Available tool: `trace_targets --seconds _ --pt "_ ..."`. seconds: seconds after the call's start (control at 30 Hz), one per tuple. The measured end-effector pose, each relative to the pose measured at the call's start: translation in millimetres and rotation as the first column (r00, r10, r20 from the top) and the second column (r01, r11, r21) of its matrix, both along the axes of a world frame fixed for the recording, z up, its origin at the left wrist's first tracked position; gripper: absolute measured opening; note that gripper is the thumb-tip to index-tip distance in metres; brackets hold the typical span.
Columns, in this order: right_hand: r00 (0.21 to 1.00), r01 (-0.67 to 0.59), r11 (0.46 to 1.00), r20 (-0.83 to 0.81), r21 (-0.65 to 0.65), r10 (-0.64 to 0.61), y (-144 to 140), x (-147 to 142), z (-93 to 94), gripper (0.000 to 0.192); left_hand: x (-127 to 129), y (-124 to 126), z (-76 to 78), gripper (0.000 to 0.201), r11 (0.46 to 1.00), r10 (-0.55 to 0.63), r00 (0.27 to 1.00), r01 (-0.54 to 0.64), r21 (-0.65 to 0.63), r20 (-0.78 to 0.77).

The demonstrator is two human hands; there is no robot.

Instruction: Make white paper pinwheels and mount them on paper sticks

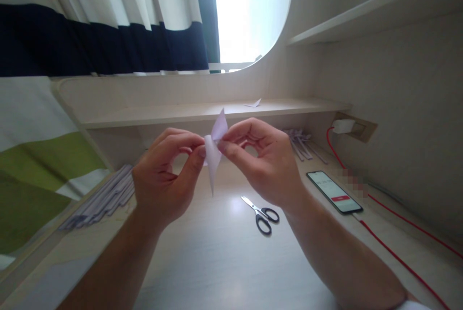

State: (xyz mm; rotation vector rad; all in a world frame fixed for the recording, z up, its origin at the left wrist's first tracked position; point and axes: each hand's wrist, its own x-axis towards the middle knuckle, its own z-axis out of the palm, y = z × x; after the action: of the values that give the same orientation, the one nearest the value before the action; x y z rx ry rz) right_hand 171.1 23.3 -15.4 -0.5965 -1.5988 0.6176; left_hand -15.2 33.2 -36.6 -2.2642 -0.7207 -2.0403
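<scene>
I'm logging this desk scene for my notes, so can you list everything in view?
folded paper piece: one, white, pinched between both hands above the desk
scissors: one, black handles, on desk
phone: one, screen lit, desk right
cable: one, red, from phone to wall charger
paper strips: stack, white, desk left
more strips: pile, back right
small paper shape: one, white, on shelf
curtain: striped, left
left hand: one
right hand: one

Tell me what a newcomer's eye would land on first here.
First, the folded white paper pinched between the left hand and right hand, held above the middle of the desk. Next, the black-handled scissors lying just below the right hand, and the lit phone at right on its red cable.
</scene>
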Motion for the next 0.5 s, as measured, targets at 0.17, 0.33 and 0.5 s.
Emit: trace_targets --seconds 0.17,0.33,0.5 --pt "0.995 -0.029 0.999 0.098 -0.046 0.033 2.8 5.0 3.4 0.007 1.2 1.6 -1.1 0.016 0.998 -0.054 0.998 0.055 -0.015 0.032" --pt "0.995 -0.011 0.998 0.097 -0.065 0.017 1.7 4.3 3.9 0.008 2.0 1.3 -0.7 0.014 0.995 -0.092 0.995 0.093 -0.035 0.033" --pt "0.991 0.069 0.997 0.115 -0.027 -0.066 -0.7 3.5 4.2 0.008 1.6 1.4 -1.1 0.013 0.992 -0.085 0.996 0.087 -0.097 0.020"
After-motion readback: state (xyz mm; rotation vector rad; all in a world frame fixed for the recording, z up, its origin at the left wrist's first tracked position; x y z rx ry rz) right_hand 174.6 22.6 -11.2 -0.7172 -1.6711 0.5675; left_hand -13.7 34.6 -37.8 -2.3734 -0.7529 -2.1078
